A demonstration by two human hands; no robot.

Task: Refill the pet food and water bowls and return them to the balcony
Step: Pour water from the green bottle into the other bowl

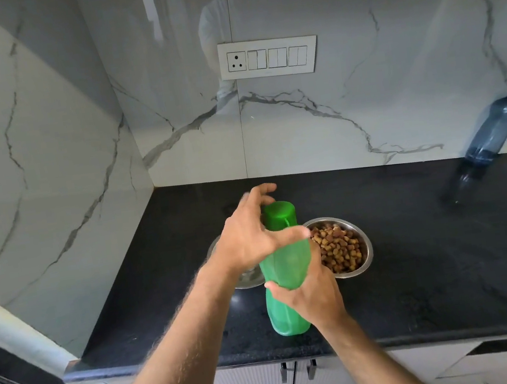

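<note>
My right hand point(312, 294) grips a green plastic bottle point(284, 272) around its middle and holds it upright over the black counter point(419, 266). The bottle's green cap point(280, 215) is on. My left hand point(251, 234) is at the cap with fingers spread over its top and the thumb stretched across the bottle's shoulder; a gap shows between fingers and cap. A steel bowl point(364, 261) full of brown kibble stands just right of the bottle. A second steel bowl point(246, 280) sits to the left, mostly hidden by my left hand; its contents are hidden.
A blue-grey bottle point(491, 132) stands at the back right against the marble wall. A switch and socket panel point(267, 57) is on the back wall. The marble side wall closes off the left. Cabinet doors with dark handles point(298, 369) lie below the counter edge.
</note>
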